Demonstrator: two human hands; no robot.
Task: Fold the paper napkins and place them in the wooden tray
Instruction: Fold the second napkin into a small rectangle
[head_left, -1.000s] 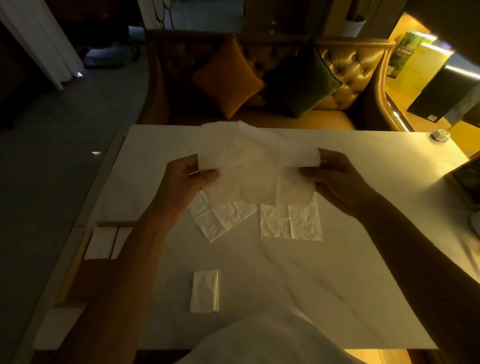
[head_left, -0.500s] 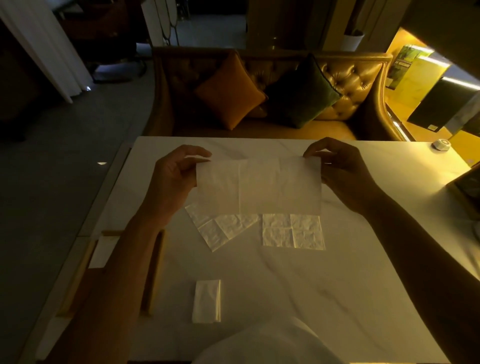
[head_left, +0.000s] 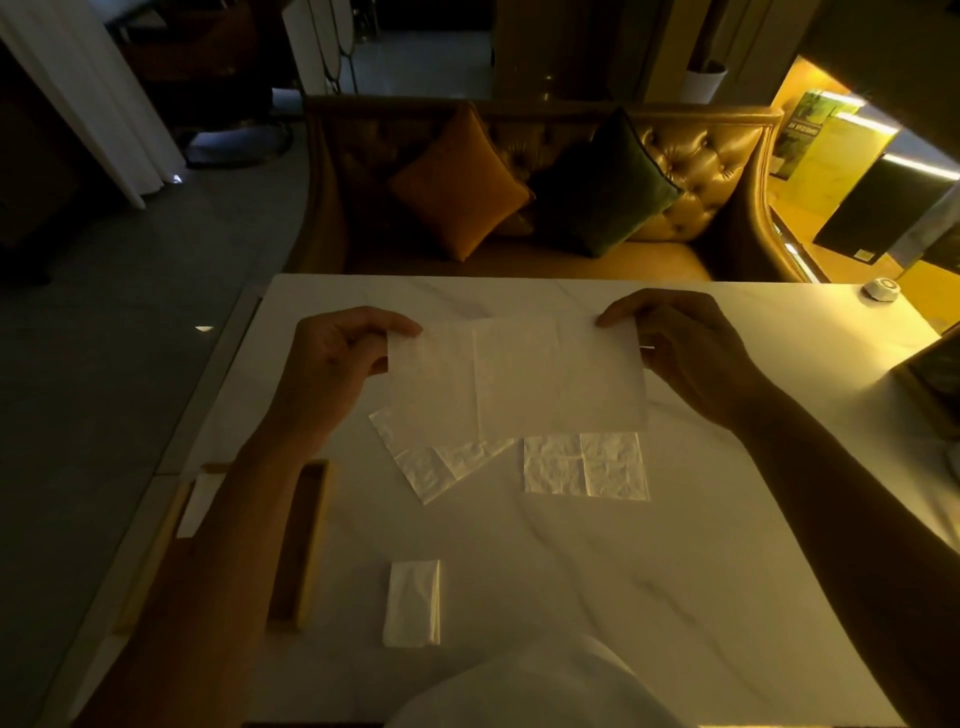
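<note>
A white paper napkin (head_left: 519, 379), folded in half into a wide rectangle, hangs above the table. My left hand (head_left: 332, 364) pinches its top left corner and my right hand (head_left: 680, 348) pinches its top right corner. Under it lie two unfolded napkins: a tilted napkin (head_left: 436, 462) at the left and a flat napkin (head_left: 584, 465) at the right. A small folded napkin (head_left: 413, 603) rests near the table's front edge. The wooden tray (head_left: 304, 540) sits at the left edge, mostly hidden by my left forearm, with a white napkin (head_left: 195, 506) inside.
The white marble table (head_left: 623, 571) fills the foreground. A tufted golden sofa (head_left: 691, 171) with an orange cushion (head_left: 457, 182) and a dark green cushion (head_left: 608, 187) stands behind it. A small round object (head_left: 881, 289) sits at the far right corner.
The held napkin went from open and draped to folded in half. Both hands rose to pinch its top corners and now hold it stretched flat.
</note>
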